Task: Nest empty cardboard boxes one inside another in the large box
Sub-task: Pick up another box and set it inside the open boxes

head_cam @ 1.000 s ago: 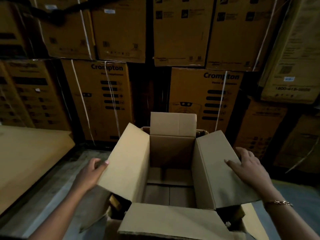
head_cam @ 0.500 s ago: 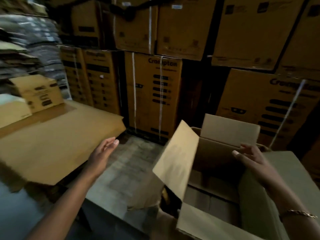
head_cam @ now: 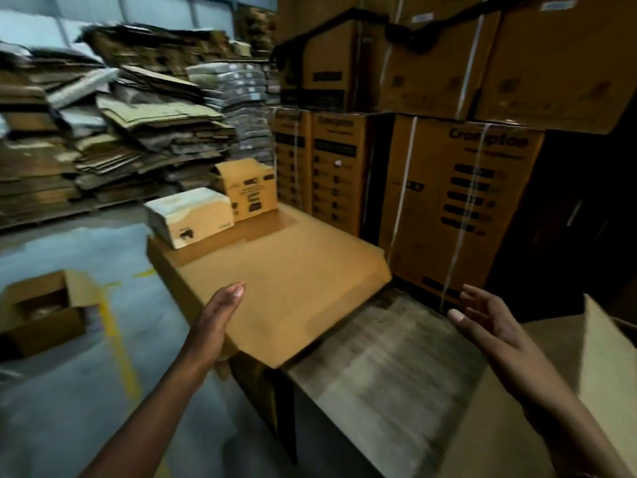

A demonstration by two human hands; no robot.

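Hands reach toward a flat carton with two small boxes on it.
Left hand (head_cam: 220, 313) lies open on the carton (head_cam: 293, 270) edge; right hand (head_cam: 482, 326) hovers open, empty. White box (head_cam: 189, 215) and brown box (head_cam: 250, 188) sit touching at its far end; large box (head_cam: 599, 357) at right.

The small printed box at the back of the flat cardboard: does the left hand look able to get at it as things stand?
Probably yes, with a longer reach. The left hand is at the near edge of the flat cardboard, and the small printed box stands at its far end. Nothing lies between them; the pale box sits off to the left.
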